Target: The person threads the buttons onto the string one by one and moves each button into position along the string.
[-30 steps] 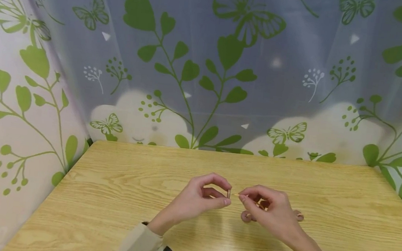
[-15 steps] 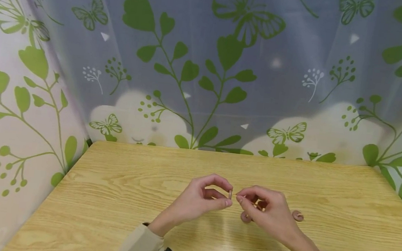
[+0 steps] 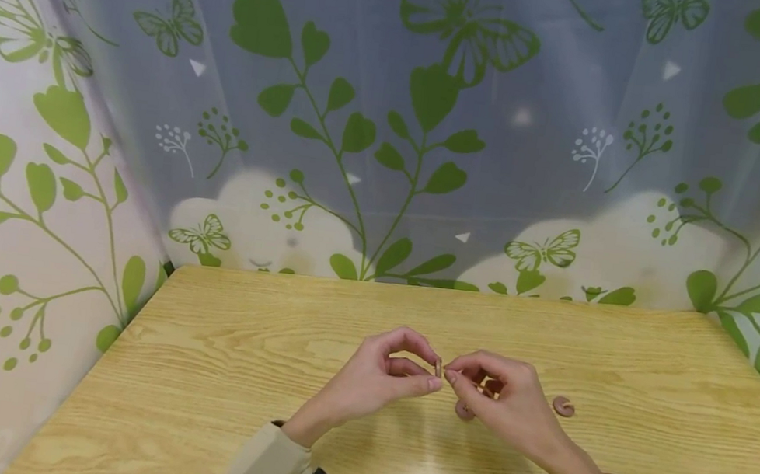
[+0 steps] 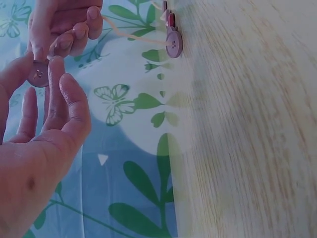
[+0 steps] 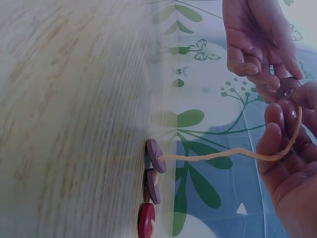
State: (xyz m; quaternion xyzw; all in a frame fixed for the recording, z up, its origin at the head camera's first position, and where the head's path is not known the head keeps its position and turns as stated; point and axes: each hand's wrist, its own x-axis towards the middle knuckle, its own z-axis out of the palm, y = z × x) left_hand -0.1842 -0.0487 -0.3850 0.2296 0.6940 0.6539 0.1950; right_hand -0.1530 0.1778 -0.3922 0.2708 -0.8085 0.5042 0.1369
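Note:
Between thumb and fingertips, my left hand [image 3: 375, 369] holds a brown button [image 4: 38, 74] on edge; its small holes show in the left wrist view. My right hand [image 3: 516, 401] pinches an orange cord [image 5: 213, 156] close to its end, right against that button. Whether the tip is inside a hole cannot be made out. From the right fingers the cord sags and runs to a brown button [image 5: 155, 155] on the table. Another brown button and a red button [image 5: 146, 221] stand in line behind it.
Both hands are above a wood-grain table [image 3: 256, 332]. Right of the right hand lies a brown button [image 3: 563, 406] with a piece of cord across it. A patterned curtain [image 3: 376, 150] hangs behind the table's far edge.
The gap between the hands has narrowed. The left hand's button has shifted slightly right, and the right fingers with the cord end have moved left to meet it.

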